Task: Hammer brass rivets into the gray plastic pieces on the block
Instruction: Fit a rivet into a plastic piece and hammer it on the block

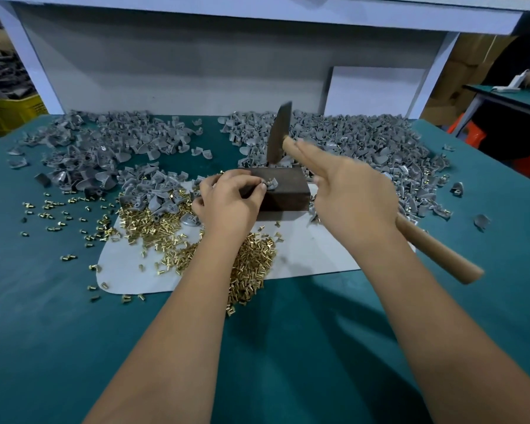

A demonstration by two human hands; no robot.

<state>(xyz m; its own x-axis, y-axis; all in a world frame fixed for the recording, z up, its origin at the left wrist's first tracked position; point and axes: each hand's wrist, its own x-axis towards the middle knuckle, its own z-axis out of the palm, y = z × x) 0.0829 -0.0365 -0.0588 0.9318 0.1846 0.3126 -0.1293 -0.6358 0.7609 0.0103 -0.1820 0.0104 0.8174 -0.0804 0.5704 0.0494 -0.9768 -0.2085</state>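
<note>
1. While no writing is readable, my left hand (227,197) pinches a gray plastic piece (271,184) on the block (283,191).
2. My right hand (354,194) grips the hammer (279,134), head raised above the block.
3. Brass rivets (251,264) lie beneath my left wrist.

The hammer (280,133) head is smeared by motion blur, its edges soft. The right hand (354,191) hides the middle of the wooden handle. The left hand (230,198) covers the block's (288,191) left end and most of the gray piece (271,183) there; whether a rivet sits in it is too small to tell.
</note>
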